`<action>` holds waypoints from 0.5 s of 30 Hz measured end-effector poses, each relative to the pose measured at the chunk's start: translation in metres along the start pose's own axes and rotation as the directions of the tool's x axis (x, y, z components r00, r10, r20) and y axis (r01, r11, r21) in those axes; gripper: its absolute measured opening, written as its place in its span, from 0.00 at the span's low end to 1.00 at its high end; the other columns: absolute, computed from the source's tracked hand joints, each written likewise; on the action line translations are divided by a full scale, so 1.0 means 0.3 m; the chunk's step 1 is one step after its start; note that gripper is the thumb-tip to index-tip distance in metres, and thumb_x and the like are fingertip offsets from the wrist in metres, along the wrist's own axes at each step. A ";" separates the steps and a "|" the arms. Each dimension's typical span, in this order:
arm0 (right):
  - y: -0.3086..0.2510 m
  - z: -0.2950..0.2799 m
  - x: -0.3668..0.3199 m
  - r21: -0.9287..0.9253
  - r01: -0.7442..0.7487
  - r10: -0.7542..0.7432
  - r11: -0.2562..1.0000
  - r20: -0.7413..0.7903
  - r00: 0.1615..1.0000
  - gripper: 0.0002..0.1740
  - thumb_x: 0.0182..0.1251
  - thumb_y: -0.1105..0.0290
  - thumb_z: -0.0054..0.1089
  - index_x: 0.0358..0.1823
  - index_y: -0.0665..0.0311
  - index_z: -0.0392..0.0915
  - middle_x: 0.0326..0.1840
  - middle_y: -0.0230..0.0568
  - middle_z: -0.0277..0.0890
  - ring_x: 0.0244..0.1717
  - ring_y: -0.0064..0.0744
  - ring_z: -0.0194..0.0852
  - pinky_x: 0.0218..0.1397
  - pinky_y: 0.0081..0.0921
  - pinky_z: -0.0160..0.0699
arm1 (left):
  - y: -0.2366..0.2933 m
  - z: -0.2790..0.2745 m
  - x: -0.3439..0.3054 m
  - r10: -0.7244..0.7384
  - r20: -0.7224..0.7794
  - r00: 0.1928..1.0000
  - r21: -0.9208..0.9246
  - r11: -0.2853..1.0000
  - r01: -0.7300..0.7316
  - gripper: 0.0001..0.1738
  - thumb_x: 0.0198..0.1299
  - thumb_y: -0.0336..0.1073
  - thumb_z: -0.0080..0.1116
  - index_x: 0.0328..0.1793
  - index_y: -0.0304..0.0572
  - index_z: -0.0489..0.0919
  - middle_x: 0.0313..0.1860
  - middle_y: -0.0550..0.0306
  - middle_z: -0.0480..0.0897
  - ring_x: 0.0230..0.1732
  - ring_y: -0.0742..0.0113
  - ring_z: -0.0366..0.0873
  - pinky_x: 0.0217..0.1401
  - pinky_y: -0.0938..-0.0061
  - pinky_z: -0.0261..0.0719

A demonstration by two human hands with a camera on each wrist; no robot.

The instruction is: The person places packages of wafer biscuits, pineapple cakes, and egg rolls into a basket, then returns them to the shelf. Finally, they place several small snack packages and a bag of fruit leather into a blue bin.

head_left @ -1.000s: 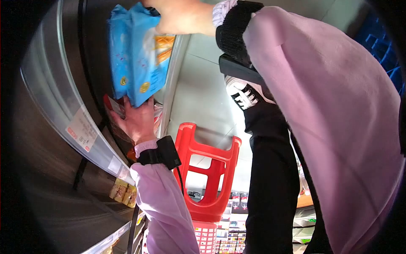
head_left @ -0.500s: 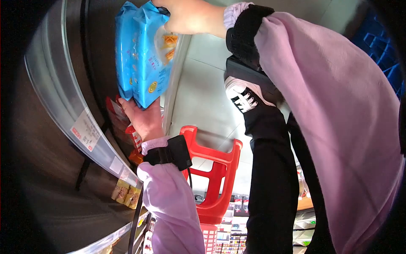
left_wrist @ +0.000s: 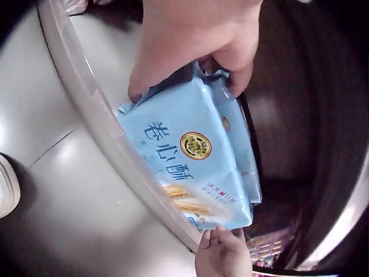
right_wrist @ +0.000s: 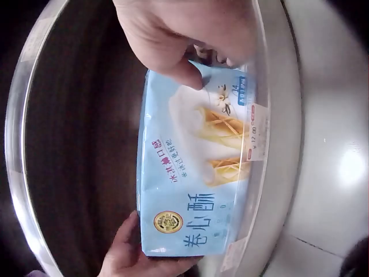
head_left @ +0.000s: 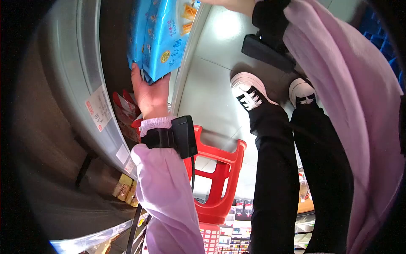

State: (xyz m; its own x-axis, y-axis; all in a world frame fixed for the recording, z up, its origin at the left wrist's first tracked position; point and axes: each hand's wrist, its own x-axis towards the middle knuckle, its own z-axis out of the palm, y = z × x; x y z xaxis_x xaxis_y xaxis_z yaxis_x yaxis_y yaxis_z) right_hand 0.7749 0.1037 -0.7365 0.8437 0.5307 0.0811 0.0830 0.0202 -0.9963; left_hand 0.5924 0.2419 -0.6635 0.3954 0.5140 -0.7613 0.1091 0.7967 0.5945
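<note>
At the left, a dark shelf runs behind a clear front strip; its price label reads 5.00. Below it, on a lower level, yellow packs stand side by side. Right of the label, red-wrapped goods sit just beside the left hand.

The left hand grips the near end of two blue packets, its thumb on their left side. The second packet lies against the left face of the rolled-pastry packet, which carries a round gold emblem and pictures of rolls. Both packets are at the shelf's right-hand rail; whether they bear on the shelf cannot be told. In the right wrist view, a rail label reads 12.00.

The right hand pinches the far end of the rolled-pastry packet, thumb on its printed face, fingers curled at the end; whether it also holds the second packet cannot be told. In the head view this hand is cut off by the top edge.

Right of the rail, a red plastic stool stands above a pink basket in the picture. Further right are black trousers and two black-and-white shoes on pale tiles.
</note>
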 end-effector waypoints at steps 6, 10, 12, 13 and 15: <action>0.009 -0.085 -0.125 -0.188 0.085 -0.059 0.979 0.138 0.989 0.37 0.51 0.70 0.55 0.63 0.74 0.51 0.62 0.64 0.56 0.64 0.49 0.54 0.65 0.33 0.53 | 0.042 -0.017 -0.001 -0.086 -0.022 0.996 0.067 0.994 0.087 0.28 0.56 0.42 0.55 0.62 0.47 0.63 0.66 0.56 0.60 0.66 0.54 0.54 0.67 0.51 0.49; -0.033 -0.048 -0.181 -0.253 0.082 -0.081 0.964 0.014 0.997 0.30 0.44 0.80 0.49 0.56 0.70 0.62 0.51 0.56 0.68 0.54 0.52 0.65 0.58 0.34 0.64 | 0.066 -0.052 0.016 -0.052 -0.103 0.993 0.119 0.991 0.065 0.25 0.55 0.46 0.55 0.58 0.49 0.67 0.63 0.56 0.63 0.64 0.51 0.55 0.66 0.49 0.49; -0.165 -0.114 -0.199 -0.259 -0.058 0.091 0.964 0.117 0.989 0.32 0.47 0.78 0.53 0.59 0.65 0.60 0.56 0.52 0.65 0.58 0.48 0.62 0.60 0.32 0.62 | 0.058 -0.053 -0.002 -0.042 -0.098 0.994 0.133 0.990 0.055 0.27 0.55 0.47 0.56 0.60 0.49 0.65 0.64 0.56 0.60 0.64 0.53 0.54 0.66 0.52 0.49; -0.224 -0.144 -0.215 -0.267 -0.128 0.177 0.955 0.167 0.970 0.33 0.49 0.77 0.54 0.61 0.63 0.59 0.58 0.50 0.63 0.60 0.46 0.61 0.62 0.32 0.61 | 0.051 -0.046 -0.023 -0.028 -0.089 0.996 0.151 0.988 0.041 0.30 0.54 0.47 0.56 0.61 0.49 0.63 0.66 0.56 0.57 0.65 0.55 0.53 0.67 0.54 0.48; -0.240 -0.151 -0.264 -0.279 -0.190 0.231 0.941 0.123 0.965 0.34 0.50 0.79 0.51 0.63 0.61 0.56 0.62 0.48 0.59 0.63 0.44 0.56 0.65 0.32 0.57 | 0.037 -0.051 -0.076 -0.018 -0.103 0.995 0.146 0.989 0.033 0.32 0.54 0.48 0.56 0.63 0.48 0.60 0.68 0.54 0.53 0.66 0.56 0.52 0.68 0.56 0.46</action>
State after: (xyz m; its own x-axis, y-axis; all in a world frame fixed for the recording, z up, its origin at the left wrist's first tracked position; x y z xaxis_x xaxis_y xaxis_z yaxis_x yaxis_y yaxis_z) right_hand 0.7262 0.0218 -0.6700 0.7681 0.6211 -0.1557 0.0657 -0.3182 -0.9457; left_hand 0.5707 0.2440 -0.6435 0.2977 0.5295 -0.7944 0.2543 0.7580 0.6006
